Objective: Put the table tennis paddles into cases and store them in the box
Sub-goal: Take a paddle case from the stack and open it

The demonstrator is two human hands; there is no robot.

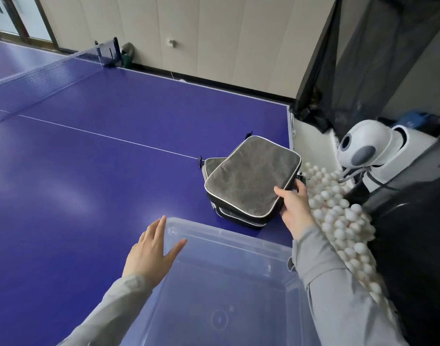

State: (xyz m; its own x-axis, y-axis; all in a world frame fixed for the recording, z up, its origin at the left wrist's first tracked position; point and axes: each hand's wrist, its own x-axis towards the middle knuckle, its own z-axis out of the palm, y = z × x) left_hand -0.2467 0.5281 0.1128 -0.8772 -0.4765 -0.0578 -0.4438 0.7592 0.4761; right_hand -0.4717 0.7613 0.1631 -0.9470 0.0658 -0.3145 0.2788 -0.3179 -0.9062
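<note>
Blue counter (114, 158): right hand (295, 208) pinched the top grey zippered case (251, 178); left hand (149, 253) hovered spread by the clear plastic box (228, 233). One-corner grip, so it could've slipped.

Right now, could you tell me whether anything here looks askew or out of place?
Only slightly: the top case, gripped by the right hand, lies skewed across the lower case. The clear box holds nothing yet.
</note>
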